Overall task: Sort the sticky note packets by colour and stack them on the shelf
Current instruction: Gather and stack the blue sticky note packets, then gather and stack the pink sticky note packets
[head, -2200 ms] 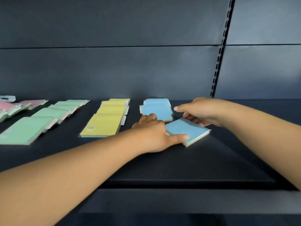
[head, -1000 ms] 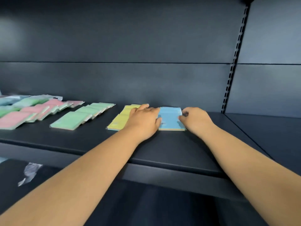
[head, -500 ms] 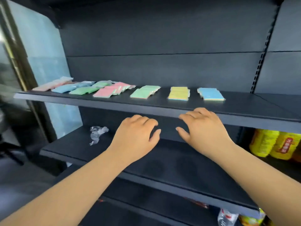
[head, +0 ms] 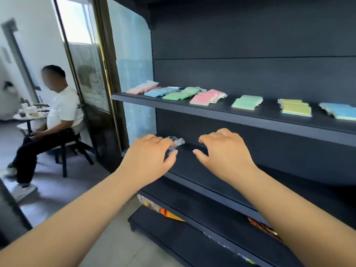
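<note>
Hands (head: 186,153) empty, loosely curled, below shelf (head: 212,110) front edge

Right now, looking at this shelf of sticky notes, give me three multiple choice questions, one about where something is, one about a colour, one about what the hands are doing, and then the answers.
1. Where does the blue stack at the right end lie?
A. on the upper shelf, right of the yellow stack
B. on the floor
C. in the left hand

2. What colour is the stack just left of the yellow stack?
A. pink
B. green
C. white

3. What are the two hands doing?
A. both grip packets
B. both hover with nothing held
C. one holds a bottle

Answers:
1. A, it sits on the upper shelf beyond the yellow stack.
2. B, the green stack is the yellow one's left neighbour.
3. B, the left hand and right hand hover below that shelf, fingers loosely bent and holding nothing.
</note>
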`<state>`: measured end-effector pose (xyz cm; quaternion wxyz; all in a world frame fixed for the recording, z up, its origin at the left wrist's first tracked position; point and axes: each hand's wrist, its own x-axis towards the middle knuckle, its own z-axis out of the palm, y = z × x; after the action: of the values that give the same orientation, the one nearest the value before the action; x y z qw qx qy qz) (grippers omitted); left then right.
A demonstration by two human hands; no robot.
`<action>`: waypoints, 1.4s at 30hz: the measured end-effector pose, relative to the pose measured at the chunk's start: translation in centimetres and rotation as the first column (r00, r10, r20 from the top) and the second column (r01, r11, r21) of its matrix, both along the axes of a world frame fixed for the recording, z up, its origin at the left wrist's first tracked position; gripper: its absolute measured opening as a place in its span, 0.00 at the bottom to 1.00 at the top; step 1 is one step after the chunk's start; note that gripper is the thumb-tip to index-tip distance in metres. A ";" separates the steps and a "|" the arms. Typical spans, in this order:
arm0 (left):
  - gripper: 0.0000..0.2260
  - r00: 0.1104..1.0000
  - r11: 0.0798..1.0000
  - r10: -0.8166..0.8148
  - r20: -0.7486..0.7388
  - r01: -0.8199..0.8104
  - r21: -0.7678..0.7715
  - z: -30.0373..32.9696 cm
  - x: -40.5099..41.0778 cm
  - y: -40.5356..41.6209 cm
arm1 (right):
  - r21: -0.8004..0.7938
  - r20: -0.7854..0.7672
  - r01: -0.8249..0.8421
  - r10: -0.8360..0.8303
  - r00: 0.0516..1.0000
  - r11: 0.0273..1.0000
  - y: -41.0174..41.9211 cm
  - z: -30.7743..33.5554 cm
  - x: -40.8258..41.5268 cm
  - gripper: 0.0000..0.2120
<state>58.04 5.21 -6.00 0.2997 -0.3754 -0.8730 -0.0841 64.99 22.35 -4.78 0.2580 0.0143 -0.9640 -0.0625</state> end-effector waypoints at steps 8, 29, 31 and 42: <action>0.18 1.000 0.996 -0.009 -0.003 0.009 0.085 0.9 -12.3 0.0 | 0.012 -0.020 -0.001 0.001 1.000 1.000 0.6 1.2 -12.5 0.20; 0.11 0.915 0.925 -0.030 0.403 -0.128 0.358 5.2 -52.8 -4.0 | -0.055 -0.014 0.142 -0.143 0.990 0.988 -2.0 8.0 -48.6 0.21; 0.11 0.904 0.928 -0.083 0.419 -0.083 0.363 5.6 -56.8 -4.5 | -0.066 -0.015 0.205 -0.207 0.978 0.976 -2.8 8.2 -51.2 0.21; 0.22 0.671 0.946 -0.324 0.666 0.220 0.239 5.9 -72.3 -3.8 | -0.308 0.186 0.534 -0.500 0.846 0.787 -6.3 9.6 -64.6 0.18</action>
<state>-14.29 1.41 -0.10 -0.0424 -0.4200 -0.8469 -0.3235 0.42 16.06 4.81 0.1836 -0.2931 -0.9374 0.0416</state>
